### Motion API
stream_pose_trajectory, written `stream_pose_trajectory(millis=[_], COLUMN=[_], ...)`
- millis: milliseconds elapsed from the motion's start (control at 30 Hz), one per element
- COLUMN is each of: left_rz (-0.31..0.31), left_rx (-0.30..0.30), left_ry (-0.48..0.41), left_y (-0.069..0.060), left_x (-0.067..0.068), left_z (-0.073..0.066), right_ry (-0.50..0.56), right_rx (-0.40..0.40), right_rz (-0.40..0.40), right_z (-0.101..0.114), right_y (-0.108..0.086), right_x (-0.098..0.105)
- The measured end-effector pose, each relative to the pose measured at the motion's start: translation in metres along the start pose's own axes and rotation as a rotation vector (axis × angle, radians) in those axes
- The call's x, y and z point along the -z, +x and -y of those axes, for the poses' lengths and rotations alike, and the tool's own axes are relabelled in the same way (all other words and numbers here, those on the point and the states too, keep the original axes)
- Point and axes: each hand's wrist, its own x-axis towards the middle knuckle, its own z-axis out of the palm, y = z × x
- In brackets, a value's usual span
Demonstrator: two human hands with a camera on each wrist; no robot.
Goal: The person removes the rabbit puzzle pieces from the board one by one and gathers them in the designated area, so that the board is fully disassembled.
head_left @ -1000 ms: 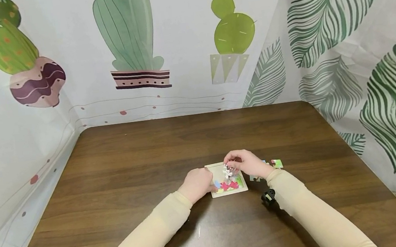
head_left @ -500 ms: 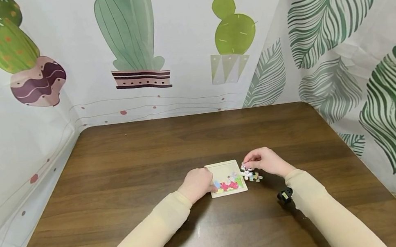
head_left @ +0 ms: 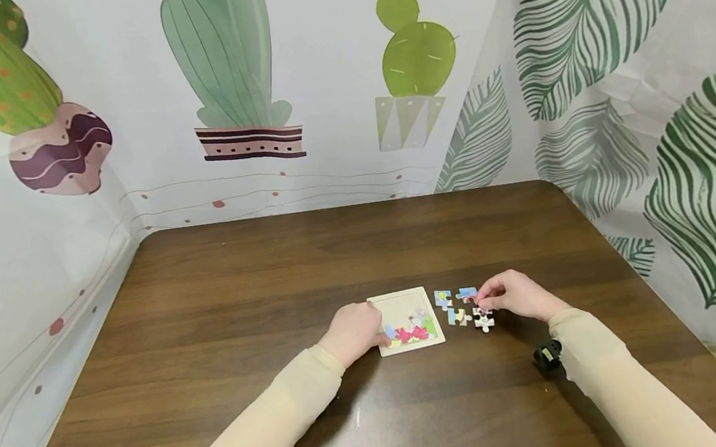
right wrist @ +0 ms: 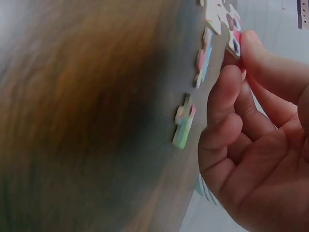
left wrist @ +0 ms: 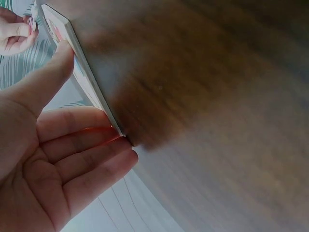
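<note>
A small wooden puzzle tray point(head_left: 398, 305) lies flat on the table, with several colourful jigsaw pieces point(head_left: 412, 334) fitted along its near side. My left hand point(head_left: 352, 331) grips the tray's left edge; in the left wrist view the thumb presses on its top and the fingers meet its side. Right of the tray, my right hand point(head_left: 516, 295) pinches a white jigsaw piece point(head_left: 484, 320) with a printed face between thumb and fingertips. In the right wrist view this held piece point(right wrist: 233, 35) appears tilted. Whether it touches the table is unclear.
Loose jigsaw pieces lie between the tray and my right hand: a blue one point(head_left: 443, 298), another blue one point(head_left: 466, 293) and a light one point(head_left: 457, 316). A piece with green point(right wrist: 183, 126) shows beside the right hand. The brown table point(head_left: 269, 264) meets a patterned cloth backdrop point(head_left: 330, 107).
My right hand has moved right, from above the tray to beyond the loose pieces, carrying the white jigsaw piece. My left hand has stayed on the tray's edge.
</note>
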Motion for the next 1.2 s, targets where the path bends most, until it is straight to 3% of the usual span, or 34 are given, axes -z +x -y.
stream_pose_trajectory(millis=[233, 700, 1067, 1200], left_rz=[0.001, -0.016, -0.010, -0.010], left_rx=[0.000, -0.006, 0.003, 0.005], left_ry=[-0.006, -0.002, 0.003, -0.005], left_y=[0.000, 0.000, -0.001, -0.001], left_x=[0.000, 0.000, 0.001, 0.001], left_z=[0.000, 0.000, 0.000, 0.000], right_ry=[-0.100, -0.161, -0.128, -0.133], right_rx=[-0.015, -0.031, -0.032, 0.006], right_rz=[-0.049, -0.108, -0.105, -0.104], right_z=[-0.003, 0.000, 0.020, 0.027], right_y=[-0.003, -0.003, 0.011, 0.017], right_x=[-0.006, -0.012, -0.019, -0.026])
